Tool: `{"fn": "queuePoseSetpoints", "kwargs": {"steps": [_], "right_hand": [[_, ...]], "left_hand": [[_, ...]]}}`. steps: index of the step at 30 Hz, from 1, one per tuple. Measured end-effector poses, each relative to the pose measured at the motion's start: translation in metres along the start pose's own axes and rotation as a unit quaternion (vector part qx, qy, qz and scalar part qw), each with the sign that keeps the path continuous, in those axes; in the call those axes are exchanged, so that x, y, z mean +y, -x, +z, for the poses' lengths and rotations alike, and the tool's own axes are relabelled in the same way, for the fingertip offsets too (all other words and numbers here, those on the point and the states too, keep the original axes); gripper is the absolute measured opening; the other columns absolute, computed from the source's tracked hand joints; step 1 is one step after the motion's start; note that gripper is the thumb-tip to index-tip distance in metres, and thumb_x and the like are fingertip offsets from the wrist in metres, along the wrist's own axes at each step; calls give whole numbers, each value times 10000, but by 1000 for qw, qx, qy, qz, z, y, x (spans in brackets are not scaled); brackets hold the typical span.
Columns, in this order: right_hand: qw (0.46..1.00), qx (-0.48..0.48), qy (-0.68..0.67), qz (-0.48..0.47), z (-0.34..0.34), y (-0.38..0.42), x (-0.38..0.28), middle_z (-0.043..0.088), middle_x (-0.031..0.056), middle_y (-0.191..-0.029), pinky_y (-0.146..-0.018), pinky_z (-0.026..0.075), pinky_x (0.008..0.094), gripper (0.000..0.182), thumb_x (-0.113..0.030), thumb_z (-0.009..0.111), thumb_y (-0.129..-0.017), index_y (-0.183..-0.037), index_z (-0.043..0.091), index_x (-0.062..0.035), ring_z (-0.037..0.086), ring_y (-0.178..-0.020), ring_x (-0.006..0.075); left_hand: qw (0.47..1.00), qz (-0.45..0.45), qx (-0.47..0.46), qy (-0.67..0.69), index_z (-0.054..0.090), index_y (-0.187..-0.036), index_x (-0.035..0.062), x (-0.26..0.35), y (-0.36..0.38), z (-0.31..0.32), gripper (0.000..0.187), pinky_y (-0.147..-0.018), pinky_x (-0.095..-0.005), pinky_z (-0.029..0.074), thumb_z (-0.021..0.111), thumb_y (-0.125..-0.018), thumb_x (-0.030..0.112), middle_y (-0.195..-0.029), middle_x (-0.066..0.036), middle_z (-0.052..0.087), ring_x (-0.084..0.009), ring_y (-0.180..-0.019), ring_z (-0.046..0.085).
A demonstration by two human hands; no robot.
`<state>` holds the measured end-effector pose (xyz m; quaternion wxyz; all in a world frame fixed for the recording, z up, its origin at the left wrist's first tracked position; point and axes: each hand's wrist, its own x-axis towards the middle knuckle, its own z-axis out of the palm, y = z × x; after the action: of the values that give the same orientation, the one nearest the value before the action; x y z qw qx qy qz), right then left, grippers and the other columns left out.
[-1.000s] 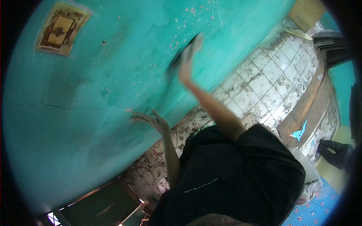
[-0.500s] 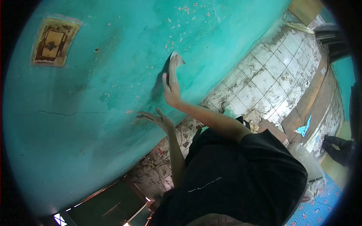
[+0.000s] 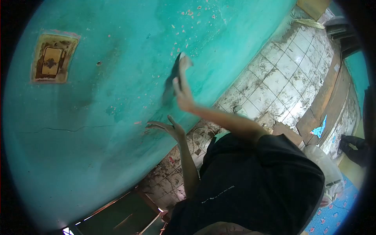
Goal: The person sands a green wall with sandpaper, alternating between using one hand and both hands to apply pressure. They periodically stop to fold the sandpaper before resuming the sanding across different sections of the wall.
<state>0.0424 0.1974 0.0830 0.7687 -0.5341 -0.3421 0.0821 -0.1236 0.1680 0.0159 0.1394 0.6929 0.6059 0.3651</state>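
Against the teal painted wall (image 3: 98, 156), a thin greyish sheet (image 3: 189, 61), blurred, long axis unclear, sits at straight fingertips of right hand (image 3: 184, 93); can't tell grip closure. Left hand (image 3: 175, 129) farther off, fingers spread, apparently empty.

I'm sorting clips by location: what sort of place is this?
Probably a worn room indoors, perhaps in a house: it has a turquoise wall with chipped paint, a grimy wall switch and a dirt-smeared tiled floor.
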Motion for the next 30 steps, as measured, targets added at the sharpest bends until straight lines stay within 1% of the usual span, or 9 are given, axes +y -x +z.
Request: {"fn": "queuePoseSetpoints", "kwargs": {"steps": [2,5,11,14,17,20,24,27,30], "right_hand": [[999,26,28,-37,-35,-51,11,14,175,-1670,-1229,-8,379,601,-201,366,-1077,-1581,113,7,-16,-1541,294],[970,240,14,-27,-86,-155,28,211,162,-1635,-1189,195,322,639,-380,370,-1090,-1580,169,-23,293,-1442,268],[999,3,21,25,27,17,20,-78,219,-1654,-1221,-43,458,666,-45,378,-1031,-1564,-11,52,-128,-1519,375],[997,41,49,-32,-1,-13,49,-78,226,-1652,-1220,-59,460,652,-50,342,-1041,-1551,-46,73,-121,-1518,383],[966,257,17,19,-102,-169,92,26,214,-1657,-1239,-8,444,644,-277,363,-1083,-1573,72,23,-16,-1533,359],[964,256,70,26,-114,-190,74,-5,174,-1668,-1238,-16,411,654,-361,320,-1091,-1591,51,-37,-52,-1535,340],[992,48,119,6,-4,-27,29,-78,193,-1660,-1212,-61,527,640,-316,303,-1090,-1592,18,-40,-131,-1508,424],[992,38,122,-5,-33,-52,57,-93,204,-1655,-1212,-59,524,650,-333,303,-1089,-1593,11,-43,-155,-1508,412],[974,217,65,6,-134,-200,89,-40,204,-1661,-1212,-81,498,671,-351,323,-1088,-1594,0,-50,-119,-1513,418]], "left_hand": [[1000,2,-4,-13,-125,-1579,90,-7,-4,-2,899,-1207,-589,137,492,-1029,444,-1600,-237,-254,-427,-1499,-151],[1000,11,-17,22,-127,-1578,87,-15,1,-3,891,-1204,-594,144,485,-1032,436,-1601,-242,-249,-436,-1496,-150],[999,-5,-13,30,-148,-1576,107,-11,3,9,917,-1204,-599,109,452,-1023,525,-1612,-218,-242,-420,-1498,-168],[1000,-3,5,12,-146,-1577,108,-8,0,9,923,-1204,-602,103,454,-1019,533,-1606,-224,-253,-414,-1498,-171],[999,-27,-9,18,-155,-1575,108,-5,4,9,940,-1201,-605,109,449,-1012,557,-1602,-235,-255,-414,-1498,-171],[999,-18,-5,33,-160,-1574,106,-5,5,9,944,-1205,-603,55,449,-1010,558,-1604,-234,-249,-425,-1496,-173],[999,-35,17,19,-161,-1566,69,-14,4,28,961,-1206,-599,32,444,-1009,564,-1601,-241,-253,-422,-1491,-195],[999,-10,34,7,-173,-1560,57,-19,-2,36,960,-1204,-599,30,434,-1014,561,-1593,-250,-265,-422,-1488,-204],[999,-18,36,0,-196,-1553,59,-27,-2,43,957,-1202,-602,27,423,-1020,557,-1584,-256,-282,-422,-1485,-210]]}}
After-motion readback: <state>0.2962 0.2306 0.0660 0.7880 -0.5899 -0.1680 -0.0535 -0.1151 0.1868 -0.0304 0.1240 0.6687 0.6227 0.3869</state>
